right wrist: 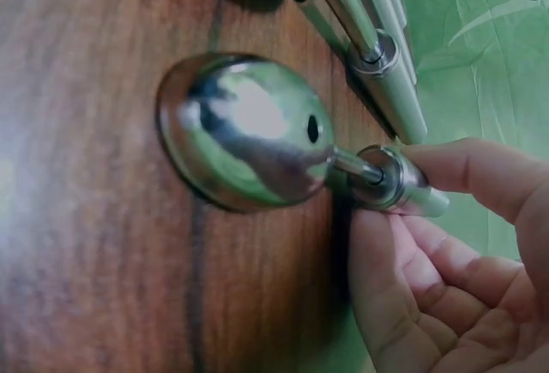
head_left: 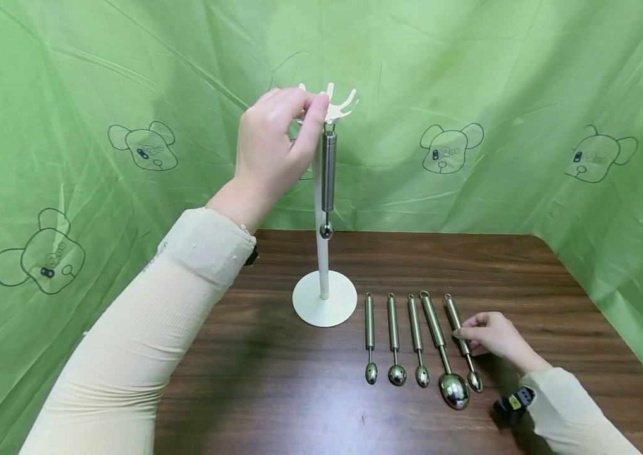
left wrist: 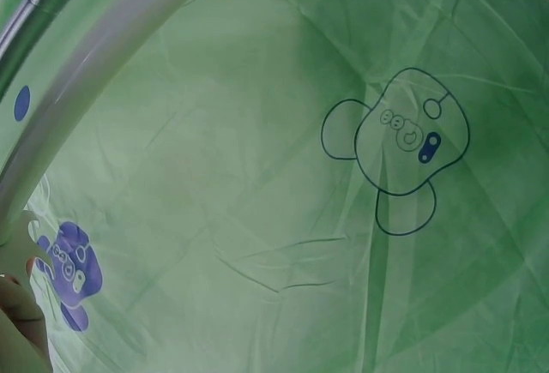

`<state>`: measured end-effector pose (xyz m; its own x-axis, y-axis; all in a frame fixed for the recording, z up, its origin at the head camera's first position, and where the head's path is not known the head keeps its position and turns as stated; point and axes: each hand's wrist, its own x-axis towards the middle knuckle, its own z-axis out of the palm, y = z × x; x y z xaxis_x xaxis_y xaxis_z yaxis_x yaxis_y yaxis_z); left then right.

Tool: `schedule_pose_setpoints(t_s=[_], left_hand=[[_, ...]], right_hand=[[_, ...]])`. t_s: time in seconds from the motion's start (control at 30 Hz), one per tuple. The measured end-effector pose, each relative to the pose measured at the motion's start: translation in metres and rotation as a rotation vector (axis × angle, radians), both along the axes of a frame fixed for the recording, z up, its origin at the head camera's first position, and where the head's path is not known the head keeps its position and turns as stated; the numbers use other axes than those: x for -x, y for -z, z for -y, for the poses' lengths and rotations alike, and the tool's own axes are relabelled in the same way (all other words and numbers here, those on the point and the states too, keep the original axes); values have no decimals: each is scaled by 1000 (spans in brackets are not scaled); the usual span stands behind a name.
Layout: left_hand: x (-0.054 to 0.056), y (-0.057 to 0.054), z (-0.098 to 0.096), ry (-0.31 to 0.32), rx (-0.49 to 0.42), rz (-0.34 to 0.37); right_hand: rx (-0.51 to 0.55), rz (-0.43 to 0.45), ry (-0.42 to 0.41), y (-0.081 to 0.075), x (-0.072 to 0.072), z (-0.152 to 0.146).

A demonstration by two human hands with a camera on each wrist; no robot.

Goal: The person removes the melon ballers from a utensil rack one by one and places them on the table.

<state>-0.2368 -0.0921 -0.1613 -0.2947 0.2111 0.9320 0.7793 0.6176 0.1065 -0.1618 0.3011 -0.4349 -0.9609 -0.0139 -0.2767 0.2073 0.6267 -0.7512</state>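
Observation:
A white hook stand (head_left: 322, 259) rises from its round base, with curved prongs (head_left: 336, 114) on top. My left hand (head_left: 276, 136) is raised to those prongs, thumb and fingertips pinching one. From a prong just right of the thumb hangs a small metal melon baller (head_left: 329, 170), bowl down. Lower right, my right hand (head_left: 494, 338) pinches the handle of the rightmost melon baller (head_left: 453, 309), which lies in a row on the table. Its shiny bowl (right wrist: 249, 129), pierced by a small hole, appears close up in the right wrist view.
Left of the pinched one lie a larger scoop (head_left: 455, 390) and three small ballers, including the leftmost baller (head_left: 369, 322), handles pointing away. Brown wooden table (head_left: 230, 379) underneath. Green printed cloth (head_left: 503, 69) walls in the back and sides.

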Motion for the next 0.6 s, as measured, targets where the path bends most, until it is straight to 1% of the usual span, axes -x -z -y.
schedule_pose_setpoints(t_s=[0.17, 0.27, 0.6], left_hand=[[0, 0, 0, -7, 3, -4], [0, 0, 0, -11, 5, -6], [1, 1, -1, -8, 5, -6]], right_hand=[[-45, -6, -12, -4, 2, 2], [-72, -11, -22, -3, 2, 3], [-39, -13, -3, 1, 1, 2]])
